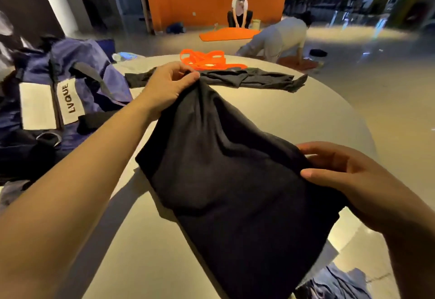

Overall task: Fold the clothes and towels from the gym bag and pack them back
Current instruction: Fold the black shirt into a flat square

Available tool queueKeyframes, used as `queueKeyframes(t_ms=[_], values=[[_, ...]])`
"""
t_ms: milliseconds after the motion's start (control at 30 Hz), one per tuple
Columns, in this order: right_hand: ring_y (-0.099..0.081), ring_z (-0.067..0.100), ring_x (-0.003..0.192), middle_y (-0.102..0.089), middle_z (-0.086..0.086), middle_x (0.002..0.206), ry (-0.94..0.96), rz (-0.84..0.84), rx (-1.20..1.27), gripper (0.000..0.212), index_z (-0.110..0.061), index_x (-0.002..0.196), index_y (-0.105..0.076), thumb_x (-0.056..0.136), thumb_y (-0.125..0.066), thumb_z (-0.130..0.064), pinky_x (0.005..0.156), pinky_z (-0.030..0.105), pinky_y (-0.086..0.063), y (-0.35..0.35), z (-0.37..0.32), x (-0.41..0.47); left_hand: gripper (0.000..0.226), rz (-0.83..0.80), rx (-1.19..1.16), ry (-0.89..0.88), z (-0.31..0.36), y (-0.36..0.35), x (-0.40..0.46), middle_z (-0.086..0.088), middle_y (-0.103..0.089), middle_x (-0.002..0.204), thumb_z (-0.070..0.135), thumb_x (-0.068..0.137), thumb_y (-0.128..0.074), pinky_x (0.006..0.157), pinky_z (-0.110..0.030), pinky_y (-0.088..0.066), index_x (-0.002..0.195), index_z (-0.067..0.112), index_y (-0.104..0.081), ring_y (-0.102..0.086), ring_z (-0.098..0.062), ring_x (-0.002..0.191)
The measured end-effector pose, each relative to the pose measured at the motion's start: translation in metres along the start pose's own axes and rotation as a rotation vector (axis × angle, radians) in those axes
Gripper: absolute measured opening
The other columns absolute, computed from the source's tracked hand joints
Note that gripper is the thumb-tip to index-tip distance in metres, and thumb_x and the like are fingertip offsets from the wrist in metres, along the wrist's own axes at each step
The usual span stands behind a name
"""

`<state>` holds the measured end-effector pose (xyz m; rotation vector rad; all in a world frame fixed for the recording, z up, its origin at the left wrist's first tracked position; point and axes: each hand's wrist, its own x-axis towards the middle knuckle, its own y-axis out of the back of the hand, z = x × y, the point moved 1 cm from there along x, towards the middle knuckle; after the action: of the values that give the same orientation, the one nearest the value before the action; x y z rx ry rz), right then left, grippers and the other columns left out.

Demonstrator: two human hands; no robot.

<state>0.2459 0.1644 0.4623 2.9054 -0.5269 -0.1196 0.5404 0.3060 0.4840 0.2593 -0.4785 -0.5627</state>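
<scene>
A black garment [230, 181] is stretched over the round pale table [306, 110], its near end hanging off the front edge. My left hand [167, 84] pinches its far corner and lifts it above the table. My right hand [348, 176] grips its right edge between thumb and fingers. The purple gym bag [70, 82] with a white label lies open at the left side of the table. Another dark garment [226, 78] lies flat across the far part of the table.
An orange strap bundle [207, 60] sits at the table's far edge. A plastic water bottle [124, 56] lies behind the bag. Bluish cloth [336, 284] is on the floor at lower right. Two people work on the floor beyond, by an orange mat [228, 34].
</scene>
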Motion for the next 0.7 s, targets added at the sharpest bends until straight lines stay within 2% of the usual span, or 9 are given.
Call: queueKeyframes(t_ms=[133, 233, 300, 400, 467, 567, 633, 700], values=[[-0.07, 0.016, 0.08, -0.074, 0.002, 0.089, -0.148, 0.117, -0.098, 0.032, -0.029, 0.099, -0.068, 0.09, -0.056, -0.001, 0.062, 0.021, -0.056, 0.049, 0.022, 0.034, 0.007, -0.155, 0.198, 0.051, -0.025, -0.062, 0.054, 0.005, -0.064, 0.085, 0.024, 0.091, -0.064, 0.074, -0.023, -0.046, 0.084, 0.023, -0.063, -0.057, -0.004, 0.075], [-0.064, 0.016, 0.087, -0.067, 0.0, 0.095, -0.269, 0.186, -0.369, 0.024, -0.035, 0.106, -0.06, 0.092, -0.057, -0.015, 0.079, 0.032, -0.052, 0.074, 0.056, 0.056, 0.01, -0.269, 0.456, 0.14, -0.068, -0.105, 0.071, -0.003, -0.067, 0.099, 0.029, 0.089, -0.065, 0.078, -0.026, -0.044, 0.093, 0.02, -0.067, -0.06, -0.015, 0.088], [-0.059, 0.012, 0.09, -0.062, -0.007, 0.096, -0.285, 0.195, -0.513, 0.021, -0.041, 0.107, -0.053, 0.093, -0.057, -0.026, 0.084, 0.033, -0.048, 0.082, 0.07, 0.061, 0.012, -0.236, 0.448, 0.173, -0.088, -0.12, 0.068, -0.002, -0.066, 0.103, 0.028, 0.09, -0.064, 0.08, -0.024, -0.04, 0.098, 0.02, -0.067, -0.059, -0.016, 0.092], [-0.057, 0.004, 0.085, -0.06, -0.016, 0.087, -0.222, 0.22, -0.582, 0.012, -0.046, 0.095, -0.053, 0.088, -0.06, -0.039, 0.074, 0.026, -0.043, 0.083, 0.078, 0.064, 0.019, -0.156, 0.399, 0.178, -0.095, -0.13, 0.064, 0.001, -0.063, 0.103, 0.029, 0.092, -0.062, 0.082, -0.025, -0.04, 0.106, 0.017, -0.067, -0.056, -0.014, 0.092], [-0.057, 0.001, 0.079, -0.062, -0.017, 0.081, -0.174, 0.297, -0.631, 0.007, -0.043, 0.089, -0.058, 0.087, -0.062, -0.037, 0.066, 0.021, -0.041, 0.083, 0.083, 0.065, 0.021, -0.166, 0.446, 0.175, -0.093, -0.132, 0.067, 0.001, -0.062, 0.106, 0.03, 0.092, -0.061, 0.083, -0.026, -0.042, 0.109, 0.017, -0.066, -0.055, -0.014, 0.093], [-0.052, -0.001, 0.071, -0.058, -0.018, 0.077, -0.157, 0.388, -0.732, 0.01, -0.033, 0.099, -0.061, 0.09, -0.06, -0.031, 0.059, 0.017, -0.034, 0.079, 0.089, 0.067, 0.029, -0.138, 0.653, 0.099, -0.08, -0.134, 0.067, 0.0, -0.061, 0.112, 0.035, 0.092, -0.06, 0.084, -0.032, -0.045, 0.116, 0.02, -0.06, -0.058, -0.018, 0.097], [-0.055, 0.013, 0.072, -0.055, -0.011, 0.079, -0.123, 0.458, -0.926, 0.019, -0.025, 0.106, -0.062, 0.087, -0.063, -0.028, 0.057, 0.026, -0.033, 0.072, 0.09, 0.065, 0.033, -0.085, 0.79, -0.043, -0.062, -0.138, 0.058, -0.001, -0.058, 0.122, 0.04, 0.095, -0.054, 0.087, -0.037, -0.044, 0.123, 0.023, -0.057, -0.057, -0.021, 0.106], [-0.058, 0.029, 0.076, -0.058, 0.001, 0.083, 0.017, 0.518, -1.117, 0.024, -0.016, 0.104, -0.065, 0.081, -0.068, -0.021, 0.057, 0.028, -0.036, 0.068, 0.094, 0.061, 0.042, -0.157, 0.828, -0.064, -0.045, -0.146, 0.042, 0.0, -0.05, 0.138, 0.049, 0.096, -0.045, 0.099, -0.044, -0.039, 0.132, 0.028, -0.051, -0.05, -0.023, 0.12]])
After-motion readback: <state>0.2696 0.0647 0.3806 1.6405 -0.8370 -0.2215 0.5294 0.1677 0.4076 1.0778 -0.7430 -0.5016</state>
